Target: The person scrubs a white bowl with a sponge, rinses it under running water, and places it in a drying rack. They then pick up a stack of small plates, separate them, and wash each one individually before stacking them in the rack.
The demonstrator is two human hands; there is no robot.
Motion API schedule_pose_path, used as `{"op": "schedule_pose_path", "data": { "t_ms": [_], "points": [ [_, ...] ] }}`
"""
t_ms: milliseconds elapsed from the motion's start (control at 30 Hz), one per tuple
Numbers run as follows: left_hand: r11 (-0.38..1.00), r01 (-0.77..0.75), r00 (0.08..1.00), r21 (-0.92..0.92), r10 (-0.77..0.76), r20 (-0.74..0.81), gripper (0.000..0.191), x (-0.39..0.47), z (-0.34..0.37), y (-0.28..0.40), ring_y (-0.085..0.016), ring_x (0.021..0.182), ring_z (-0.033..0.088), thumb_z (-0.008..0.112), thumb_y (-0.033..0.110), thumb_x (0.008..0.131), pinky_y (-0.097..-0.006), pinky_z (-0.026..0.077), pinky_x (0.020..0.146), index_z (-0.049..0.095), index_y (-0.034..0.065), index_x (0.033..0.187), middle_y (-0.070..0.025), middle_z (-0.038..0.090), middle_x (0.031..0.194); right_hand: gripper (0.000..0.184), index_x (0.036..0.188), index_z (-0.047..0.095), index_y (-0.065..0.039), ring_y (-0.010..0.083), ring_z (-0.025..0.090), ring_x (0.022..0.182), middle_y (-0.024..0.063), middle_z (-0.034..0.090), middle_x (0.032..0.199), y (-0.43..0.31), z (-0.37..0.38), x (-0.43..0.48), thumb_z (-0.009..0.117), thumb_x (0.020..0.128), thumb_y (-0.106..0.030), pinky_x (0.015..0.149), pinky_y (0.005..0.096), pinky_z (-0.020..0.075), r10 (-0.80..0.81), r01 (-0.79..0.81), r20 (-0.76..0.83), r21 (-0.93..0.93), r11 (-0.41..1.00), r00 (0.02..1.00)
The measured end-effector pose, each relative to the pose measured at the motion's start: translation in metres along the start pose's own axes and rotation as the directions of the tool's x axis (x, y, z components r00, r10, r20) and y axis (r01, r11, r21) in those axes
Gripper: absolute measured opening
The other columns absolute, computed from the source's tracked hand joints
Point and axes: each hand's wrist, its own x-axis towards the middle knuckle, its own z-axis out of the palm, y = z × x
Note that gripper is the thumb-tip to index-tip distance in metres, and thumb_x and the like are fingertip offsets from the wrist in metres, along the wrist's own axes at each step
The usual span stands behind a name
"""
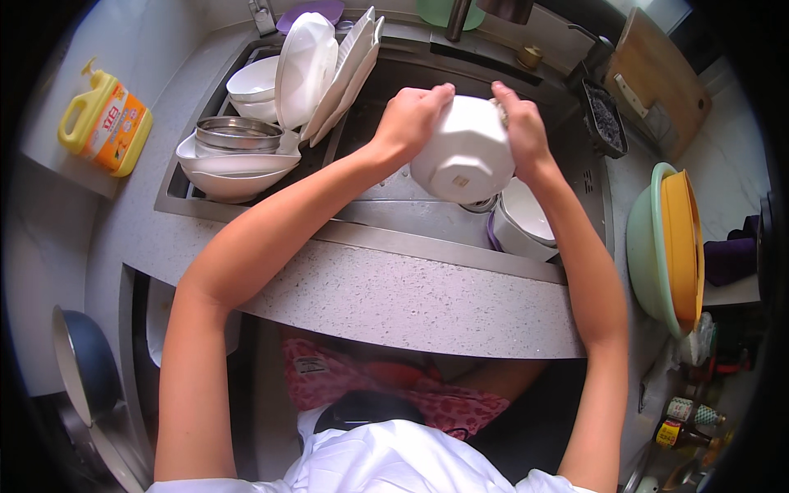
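Above the steel sink, both hands hold a white faceted bowl, tilted with its base towards me. My left hand grips its left side, the thumb at the rim. On the opposite side is my right hand, with a bit of something textured between its fingers and the bowl, mostly hidden. Below the right wrist, white bowls stand nested in the sink beside a purple rim. A rack at the sink's left holds white bowls, upright white plates and a steel bowl.
A yellow detergent jug stands far left. The faucet rises behind the sink. At right are a wooden cutting board, a knife with a white handle, a green basin with a yellow one, and several bottles. A blue pan sits lower left.
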Motion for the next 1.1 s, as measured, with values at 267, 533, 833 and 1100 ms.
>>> {"op": "schedule_pose_path", "data": {
  "t_ms": [267, 533, 833, 1100],
  "points": [
    [0.828, 0.238, 0.959, -0.508, -0.282, -0.01, 0.035, 0.009, 0.0, -0.002, -0.013, 0.08, 0.064, 0.043, 0.04, 0.102, -0.0289, 0.05, 0.069, 0.065, 0.0136, 0.107, -0.0025, 0.067, 0.09, 0.036, 0.098, 0.068, -0.007, 0.0167, 0.065, 0.082, 0.0041, 0.068, 0.089, 0.012, -0.001, 0.002, 0.047, 0.101, -0.037, 0.075, 0.0313, 0.0519, 0.223, -0.142, -0.021, 0.714, 0.685, 0.975],
    [0.993, -0.029, 0.983, 0.113, 0.049, -0.174, 0.051, -0.005, 0.009, 0.006, -0.028, 0.055, 0.063, 0.055, 0.038, 0.09, -0.0452, 0.049, 0.06, 0.064, -0.0057, 0.066, -0.0207, 0.056, 0.056, 0.052, 0.072, 0.069, 0.0, 0.0147, 0.057, 0.057, 0.0058, 0.064, 0.062, 0.0, -0.005, -0.004, 0.047, 0.101, -0.037, 0.06, 0.0327, 0.0428, -0.059, 0.07, 0.169, -0.061, 0.996, 0.984],
    [0.976, -0.02, 0.994, 0.218, 0.042, -0.097, 0.051, -0.008, 0.014, 0.004, -0.011, 0.053, 0.057, 0.058, 0.038, 0.097, -0.0337, 0.044, 0.052, 0.067, -0.0041, 0.07, -0.0096, 0.06, 0.055, 0.065, 0.071, 0.062, 0.009, 0.0219, 0.05, 0.056, 0.0172, 0.057, 0.059, 0.003, 0.017, -0.004, 0.048, 0.101, -0.047, 0.061, 0.0388, 0.0439, -0.073, 0.113, 0.132, -0.322, 0.94, 0.989],
    [0.849, 0.358, 0.933, -0.388, -0.341, 0.116, 0.031, 0.009, -0.007, 0.001, -0.018, 0.083, 0.066, 0.056, 0.035, 0.094, -0.0337, 0.049, 0.082, 0.07, 0.0077, 0.096, -0.0055, 0.07, 0.087, 0.066, 0.095, 0.07, -0.003, 0.0189, 0.065, 0.074, 0.0077, 0.07, 0.086, 0.01, -0.026, 0.021, 0.041, 0.102, -0.062, 0.074, 0.0331, 0.0533, 0.242, -0.263, 0.104, 0.402, 0.877, 0.965]
  ]
}}
